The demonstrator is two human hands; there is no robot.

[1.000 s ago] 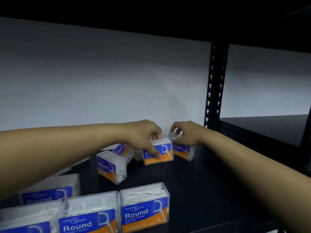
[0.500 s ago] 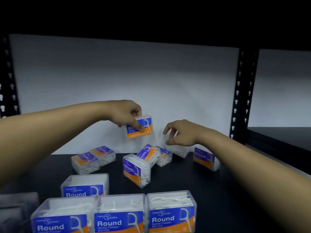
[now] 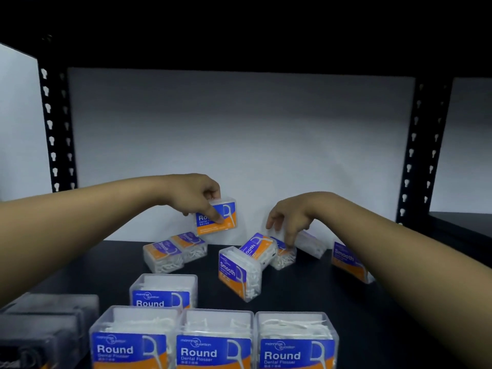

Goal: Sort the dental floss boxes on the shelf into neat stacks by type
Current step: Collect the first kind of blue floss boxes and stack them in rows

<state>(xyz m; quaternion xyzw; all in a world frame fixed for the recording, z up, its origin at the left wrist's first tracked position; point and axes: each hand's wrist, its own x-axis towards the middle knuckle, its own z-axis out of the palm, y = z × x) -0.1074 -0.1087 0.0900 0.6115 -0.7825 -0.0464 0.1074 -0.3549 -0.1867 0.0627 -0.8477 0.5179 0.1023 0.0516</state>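
Your left hand (image 3: pixel 198 199) pinches the light, rigid, slick clear-plastic Round floss box (image 3: pixel 217 217) by its edges; your right hand (image 3: pixel 288 219), fingers spread, reaches down empty.

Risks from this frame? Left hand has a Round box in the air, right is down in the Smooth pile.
1. The left hand pinches the clear plastic blue-and-orange Round floss box by a few fingertips; it might slip onto the Smooth boxes below.
2. The right hand reaches into tilted, leaning Smooth boxes; pulling one may topple the upright Smooth box.
3. The right forearm passes close over another Smooth box and could knock it.
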